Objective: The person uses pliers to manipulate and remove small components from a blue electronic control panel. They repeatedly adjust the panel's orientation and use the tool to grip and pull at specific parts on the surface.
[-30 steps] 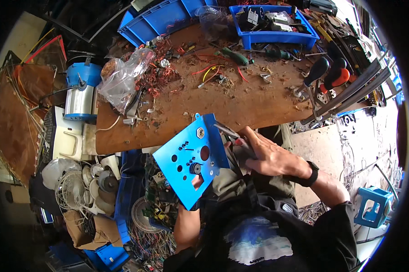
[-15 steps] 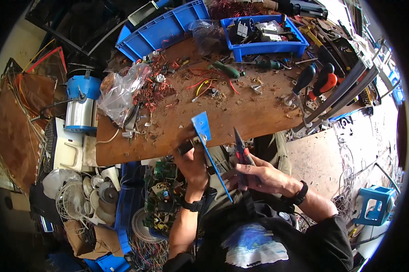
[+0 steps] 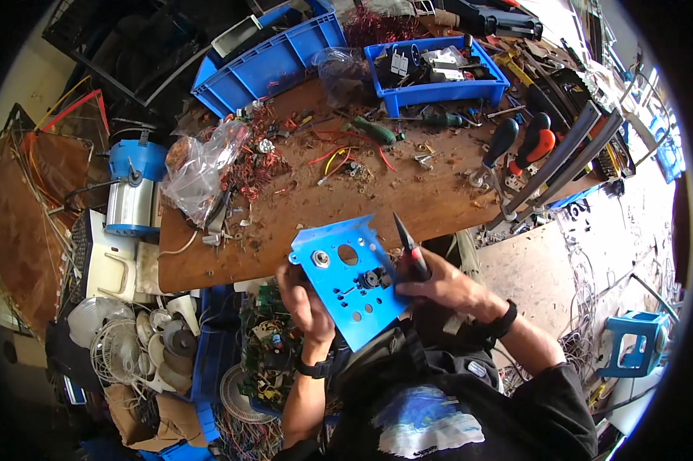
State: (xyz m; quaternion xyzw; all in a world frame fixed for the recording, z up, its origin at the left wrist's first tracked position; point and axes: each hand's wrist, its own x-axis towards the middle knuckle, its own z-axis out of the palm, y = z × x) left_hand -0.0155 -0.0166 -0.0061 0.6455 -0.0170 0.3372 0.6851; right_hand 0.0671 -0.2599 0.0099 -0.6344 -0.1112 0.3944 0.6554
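Observation:
A blue metal panel [image 3: 327, 283] with round holes and a bent upper edge is tilted in front of me, its flat side facing up. My left hand [image 3: 304, 306] is closed on its left edge, with some fingers hidden behind it. A silver round fitting [image 3: 321, 259] and a black round part [image 3: 371, 280] sit on the panel. In my closed right hand [image 3: 448, 287] is a pair of needle-nose pliers [image 3: 410, 247] with red and black handles, jaws pointing up. The right thumb lies close to the panel's right edge; I cannot tell if they touch.
On the wooden bench [image 3: 285, 219] lie copper wire scraps, a clear plastic bag [image 3: 204, 165] and several screwdrivers. Blue bins [image 3: 439, 94] stand at its far side. Circuit boards [image 3: 273, 349] fill a bin below left. A blue stool [image 3: 631, 342] stands at the right.
The blue panel has turned from nearly edge-on to showing its broad face. My left hand has shifted slightly left with it. The pliers stay in my right hand.

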